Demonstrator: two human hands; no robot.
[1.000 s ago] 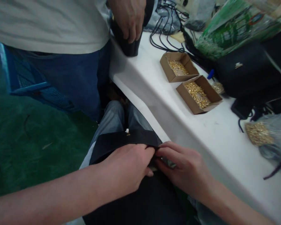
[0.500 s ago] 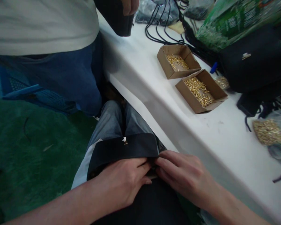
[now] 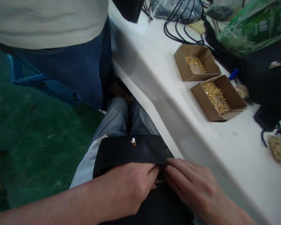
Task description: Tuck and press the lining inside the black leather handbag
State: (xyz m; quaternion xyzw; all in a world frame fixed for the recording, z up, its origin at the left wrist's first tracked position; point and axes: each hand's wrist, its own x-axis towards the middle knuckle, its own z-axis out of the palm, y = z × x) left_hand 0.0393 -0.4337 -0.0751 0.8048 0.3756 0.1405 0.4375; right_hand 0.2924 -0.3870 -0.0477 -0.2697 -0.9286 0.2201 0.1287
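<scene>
A black bag point(image 3: 128, 153) lies across my lap, its flap raised away from me and bearing a small gold clasp point(image 3: 133, 142) with a white bit on it. My left hand point(image 3: 137, 184) reaches in under the flap, its fingers bent and partly hidden inside the opening. At the opening's right corner, my right hand point(image 3: 189, 181) pinches the bag's edge between closed fingers. The fingertips of both hands are close together there. Whatever my left fingers hold inside is hidden.
Two cardboard boxes point(image 3: 202, 116) of small gold pieces stand on the white table point(image 3: 168, 103). Beyond are black cords, a green plastic bag point(image 3: 255, 29) and another black bag point(image 3: 267, 75). A person in blue trousers point(image 3: 84, 68) stands at left by a blue crate point(image 3: 46, 87).
The view has shifted, so the table's items appear farther right. My left hand has pushed slightly deeper under the flap, its fingers more curled. My right hand keeps its grip on the corner.
</scene>
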